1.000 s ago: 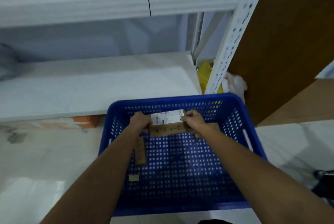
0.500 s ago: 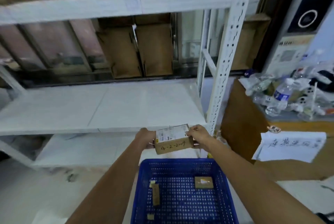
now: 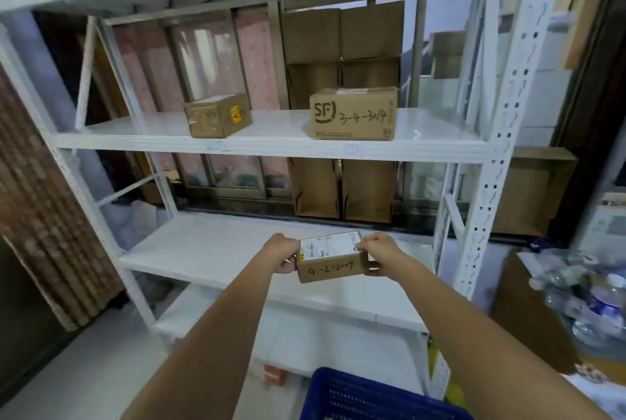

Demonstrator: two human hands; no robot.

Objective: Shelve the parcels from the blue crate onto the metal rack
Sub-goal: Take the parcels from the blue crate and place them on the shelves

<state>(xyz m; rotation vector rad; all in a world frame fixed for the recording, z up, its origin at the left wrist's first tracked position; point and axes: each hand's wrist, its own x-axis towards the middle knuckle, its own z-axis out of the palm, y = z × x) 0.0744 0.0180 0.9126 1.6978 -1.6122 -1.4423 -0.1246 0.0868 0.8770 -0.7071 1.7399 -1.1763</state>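
Note:
A small brown parcel [image 3: 333,264] with a white label on top and "4-2-2-9" handwritten on its front is held in the air in front of the white metal rack [image 3: 271,145]. My left hand [image 3: 281,252] grips its left end and my right hand [image 3: 381,252] its right end. The parcel hovers level with the rack's lower middle shelf [image 3: 210,250]. On the shelf above stand two cardboard boxes: a taped one [image 3: 218,115] and an SF box [image 3: 354,113] marked "3-4-3014". The blue crate [image 3: 369,397] shows only its far rim at the bottom edge.
Flattened cardboard boxes [image 3: 342,57] lean behind the rack against a window. A perforated white upright [image 3: 491,162] frames the rack's right side. To the right, a brown counter [image 3: 531,304] carries plastic bottles [image 3: 606,304]. A brick-patterned wall [image 3: 37,216] lies left.
Both hands lifted the parcel out of the blue crate and raised it to the rack's lower middle shelf. The view tilted up, revealing the upper shelf with two boxes.

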